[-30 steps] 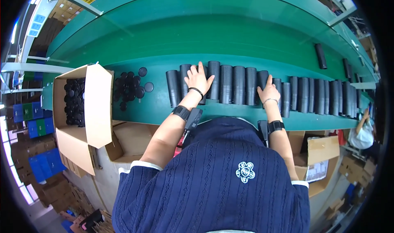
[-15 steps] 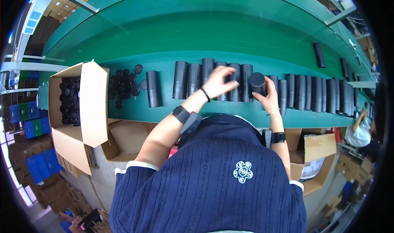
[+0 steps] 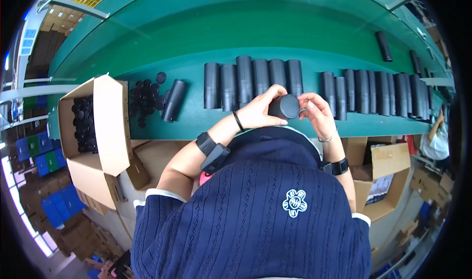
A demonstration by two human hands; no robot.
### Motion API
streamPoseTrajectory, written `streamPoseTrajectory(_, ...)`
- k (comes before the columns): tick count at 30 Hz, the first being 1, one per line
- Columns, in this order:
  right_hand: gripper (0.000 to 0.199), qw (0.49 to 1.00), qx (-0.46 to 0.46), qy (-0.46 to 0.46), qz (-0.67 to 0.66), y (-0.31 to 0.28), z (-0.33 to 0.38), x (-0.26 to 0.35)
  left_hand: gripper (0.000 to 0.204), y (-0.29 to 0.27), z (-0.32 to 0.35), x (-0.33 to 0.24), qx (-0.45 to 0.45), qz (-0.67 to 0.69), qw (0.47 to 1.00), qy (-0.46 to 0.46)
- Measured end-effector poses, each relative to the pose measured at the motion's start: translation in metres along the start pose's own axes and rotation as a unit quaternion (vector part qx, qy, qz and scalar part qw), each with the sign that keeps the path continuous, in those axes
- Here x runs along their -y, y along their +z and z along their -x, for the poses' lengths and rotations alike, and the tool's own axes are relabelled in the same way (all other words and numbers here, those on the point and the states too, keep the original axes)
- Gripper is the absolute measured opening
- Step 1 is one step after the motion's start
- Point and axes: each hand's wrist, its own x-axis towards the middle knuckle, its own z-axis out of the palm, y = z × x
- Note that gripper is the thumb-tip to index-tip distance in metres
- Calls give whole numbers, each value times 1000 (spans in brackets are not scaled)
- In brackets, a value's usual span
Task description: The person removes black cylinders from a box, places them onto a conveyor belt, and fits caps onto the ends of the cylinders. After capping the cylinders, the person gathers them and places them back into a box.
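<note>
A black cylindrical tube [image 3: 284,107] is tilted so that its round capped end faces up toward me. My left hand [image 3: 263,107] is closed around its left side. Beside its right rim, my right hand [image 3: 318,115] has bent fingers set apart, with the fingertips at or very near the edge; whether they touch is hard to tell. Just beyond my hands, several black tubes [image 3: 244,79] lie side by side on the green table [image 3: 196,124]. One more tube [image 3: 173,100] lies slanted on the left, next to a pile of round black caps [image 3: 144,98].
An open cardboard box [image 3: 112,126] of black caps stands at the table's left end. Along the right runs another row of black tubes [image 3: 381,93]. A single tube [image 3: 384,46] lies farther back. Below the table's right edge is an open carton [image 3: 391,163]; a person [image 3: 435,142] is at far right.
The tube has come left and nearer to me, passing from my right hand into my left. My left hand has left the tube row. The lone left tube now lies slanted.
</note>
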Motion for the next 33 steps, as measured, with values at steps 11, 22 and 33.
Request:
streamPoseTrajectory(11, 32, 986, 105, 130, -11, 24, -26, -56, 75, -3, 64, 63, -45, -64, 996, -31)
streamPoseTrajectory(22, 18, 981, 107, 163, 23, 42, -33, -59, 56, 5, 67, 66, -82, 20, 995, -54)
streamPoseTrajectory(33, 78, 946, 143, -29, 290, 28, -36, -49, 41, -17, 27, 39, -153, 498, 853, -36)
